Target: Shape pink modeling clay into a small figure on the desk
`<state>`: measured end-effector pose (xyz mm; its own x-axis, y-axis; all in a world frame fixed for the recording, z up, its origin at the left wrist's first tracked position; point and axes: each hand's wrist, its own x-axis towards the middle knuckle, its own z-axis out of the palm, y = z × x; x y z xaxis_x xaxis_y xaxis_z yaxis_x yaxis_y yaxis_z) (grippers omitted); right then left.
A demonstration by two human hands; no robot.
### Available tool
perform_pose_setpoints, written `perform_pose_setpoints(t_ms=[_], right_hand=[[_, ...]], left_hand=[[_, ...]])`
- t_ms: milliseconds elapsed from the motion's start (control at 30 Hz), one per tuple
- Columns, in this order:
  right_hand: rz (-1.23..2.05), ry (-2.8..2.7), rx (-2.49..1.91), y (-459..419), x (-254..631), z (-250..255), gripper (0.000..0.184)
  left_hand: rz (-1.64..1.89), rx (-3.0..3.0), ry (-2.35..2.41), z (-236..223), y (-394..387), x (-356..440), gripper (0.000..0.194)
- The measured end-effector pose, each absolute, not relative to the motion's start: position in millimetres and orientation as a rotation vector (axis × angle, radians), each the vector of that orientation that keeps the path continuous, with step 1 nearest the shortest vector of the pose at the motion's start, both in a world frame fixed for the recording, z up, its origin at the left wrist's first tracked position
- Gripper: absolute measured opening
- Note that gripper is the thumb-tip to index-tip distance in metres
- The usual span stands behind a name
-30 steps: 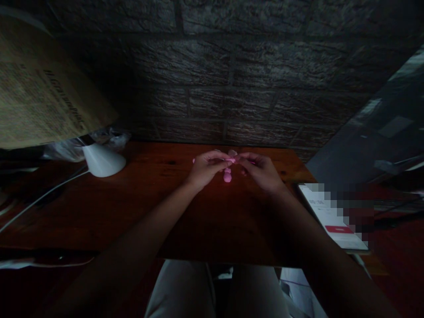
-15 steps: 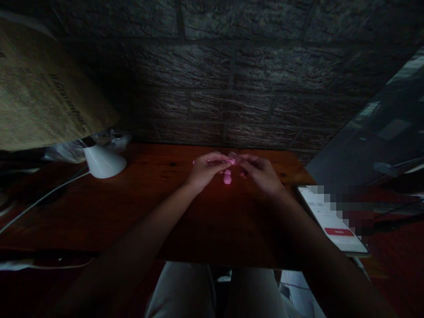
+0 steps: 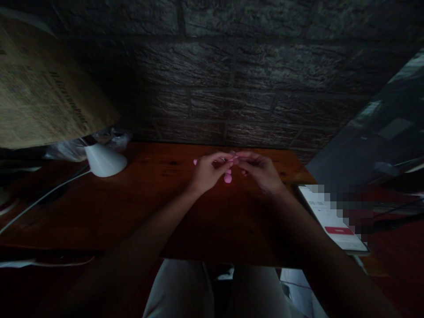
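My left hand point(image 3: 208, 172) is closed in a pinch on a small pink piece point(image 3: 232, 158), whose exact kind is too small and dim to tell. Thumb and forefinger of my right hand point(image 3: 263, 171) pinch the same piece from the other side, so the fingertips of both hands nearly meet. Just below them on the wooden table lies a rounded pink lump point(image 3: 228, 178), its upper part partly hidden by the left fingers. Another bit of pink point(image 3: 195, 162) shows at the left edge of my left hand.
A lamp with a white base point(image 3: 105, 160) and a newsprint-patterned shade point(image 3: 49, 88) stands at the left on the wooden table point(image 3: 149, 203). A phone point(image 3: 331, 221) with a lit screen lies at the right edge. A dark brick wall point(image 3: 205, 70) rises behind.
My right hand has shifted slightly left, and the fingertips of both hands are closer together over the pink piece. Less of that piece shows now.
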<state>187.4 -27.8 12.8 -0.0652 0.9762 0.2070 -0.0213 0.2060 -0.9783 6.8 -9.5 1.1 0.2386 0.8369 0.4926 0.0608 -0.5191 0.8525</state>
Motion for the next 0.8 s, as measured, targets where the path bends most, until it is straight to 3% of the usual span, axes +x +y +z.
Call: perform_pose_setpoints(t_ms=[300,800], right_hand=[[1.099,-1.339,-1.008,-27.9,188.7,13.3,0.028],[1.101,-1.384,-1.003,-25.6,192.4,10.3,0.036]], left_hand=[[1.34,1.922,0.866,2.2,-10.0,3.7,0.009],[1.333,2.048,0.889,5.2,-12.1,2.3,0.009]])
